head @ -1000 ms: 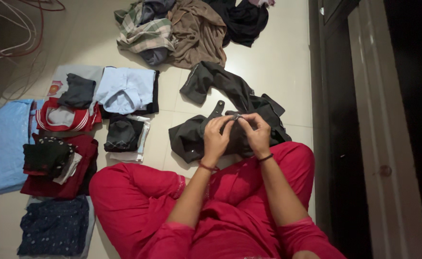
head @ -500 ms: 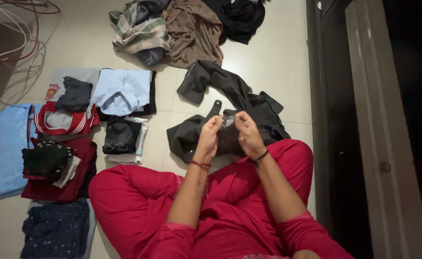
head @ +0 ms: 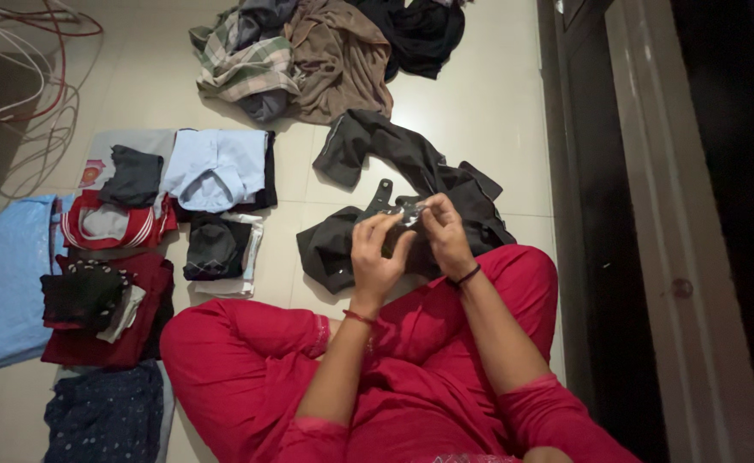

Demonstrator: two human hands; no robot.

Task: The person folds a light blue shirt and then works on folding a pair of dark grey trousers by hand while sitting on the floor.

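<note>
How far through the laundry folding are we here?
Done: folded stacks sit in rows on the floor to the person's left. In hand: left hand and right hand pinch a small part of the dark garment spread out in front of the knees. Left: that garment is unfolded, and a loose heap of clothes lies beyond it.

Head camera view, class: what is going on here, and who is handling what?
A person in red clothes sits cross-legged on the floor. Both hands, left hand and right hand, pinch a small part of a dark jacket that lies spread in front of the knees. Folded clothes sit in stacks to the person's left, and an unsorted heap of garments lies further away.
</note>
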